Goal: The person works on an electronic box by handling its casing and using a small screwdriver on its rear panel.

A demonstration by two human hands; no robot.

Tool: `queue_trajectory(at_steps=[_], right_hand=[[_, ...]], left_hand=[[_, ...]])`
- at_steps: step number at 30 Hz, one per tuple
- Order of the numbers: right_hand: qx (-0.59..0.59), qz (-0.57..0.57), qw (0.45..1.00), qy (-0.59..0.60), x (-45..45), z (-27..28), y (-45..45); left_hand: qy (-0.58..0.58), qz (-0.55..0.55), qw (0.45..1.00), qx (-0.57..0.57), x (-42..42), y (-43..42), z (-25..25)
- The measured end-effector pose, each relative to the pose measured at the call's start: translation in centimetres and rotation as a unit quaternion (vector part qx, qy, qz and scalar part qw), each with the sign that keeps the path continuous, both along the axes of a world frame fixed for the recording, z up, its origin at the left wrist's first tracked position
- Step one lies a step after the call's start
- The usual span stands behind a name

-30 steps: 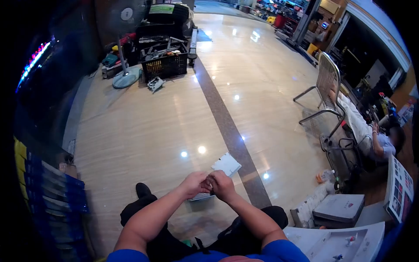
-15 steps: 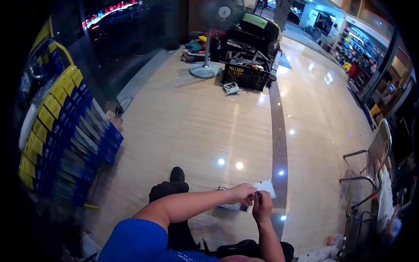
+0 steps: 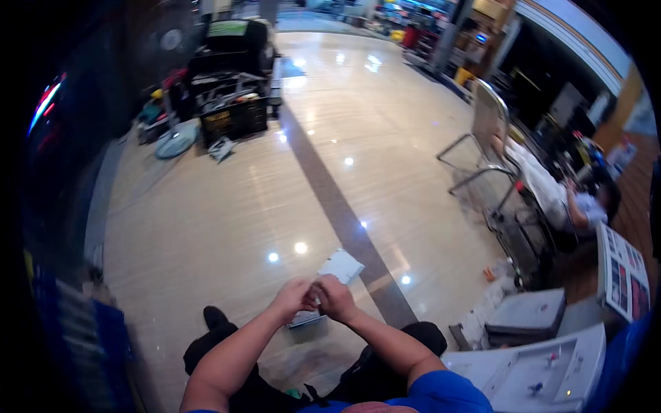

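Observation:
Above the floor in front of me, my left hand and my right hand meet with their fingers bent and pinched together. Whatever small item they may hold between the fingertips is hidden. Just beyond my right hand, a flat white panel with small marks along its edge lies low over the floor. Under my hands a shallow, grey-edged box-like part shows partly; the hands cover much of it.
My knees and a dark shoe frame the work. Black crates and a fan base stand at the back left. On the right are a metal chair, a seated person, a grey box and a white moulded unit.
My view has swung to the right, bringing the seated person and the white unit into sight. My left hand's fingers are now drawn up against the right hand's; both stay over the box-like part.

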State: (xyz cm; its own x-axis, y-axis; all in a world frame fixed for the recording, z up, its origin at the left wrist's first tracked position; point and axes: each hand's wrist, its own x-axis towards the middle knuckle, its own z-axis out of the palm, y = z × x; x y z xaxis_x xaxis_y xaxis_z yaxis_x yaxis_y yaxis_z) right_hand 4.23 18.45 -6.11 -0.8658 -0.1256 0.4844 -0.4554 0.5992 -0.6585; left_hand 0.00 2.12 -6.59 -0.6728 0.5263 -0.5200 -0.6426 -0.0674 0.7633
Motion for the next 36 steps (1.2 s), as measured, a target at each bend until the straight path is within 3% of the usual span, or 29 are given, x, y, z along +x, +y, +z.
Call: queue_trajectory(at_steps=[9, 17, 19, 20, 23, 25, 30, 36], right_hand=[[-0.010, 0.000, 1.000, 0.016, -0.2, 0.0, 0.2], [0.001, -0.008, 1.000, -0.006, -0.4, -0.8, 0.5], [-0.008, -0.016, 1.000, 0.001, -0.5, -2.4, 0.7], [-0.003, -0.028, 0.999, -0.037, -0.6, -3.5, 1.0], [-0.038, -0.042, 0.997, -0.049, -1.3, -4.6, 2.2], [-0.008, -0.079, 0.993, -0.083, -2.4, -5.9, 3.6], [0.015, -0.124, 0.974, -0.191, -3.2, -11.2, 5.1], [0.141, -0.073, 0.936, -0.313, -1.2, -18.2, 5.1]], left_hand=[[0.093, 0.006, 0.995, -0.032, -0.2, 0.3, -1.0], [0.101, -0.001, 0.993, -0.060, -0.3, 0.8, -0.6], [0.128, -0.006, 0.989, -0.080, -0.5, 0.8, -1.2], [0.207, -0.017, 0.968, -0.139, -0.7, 0.7, -2.1], [0.243, 0.033, 0.951, -0.186, -1.2, 0.6, -2.8], [0.172, 0.066, 0.973, -0.142, -1.7, 0.2, 0.2], [0.176, 0.076, 0.969, -0.153, -3.1, -1.7, 2.9], [0.193, 0.101, 0.966, -0.142, -3.5, -2.8, 4.6]])
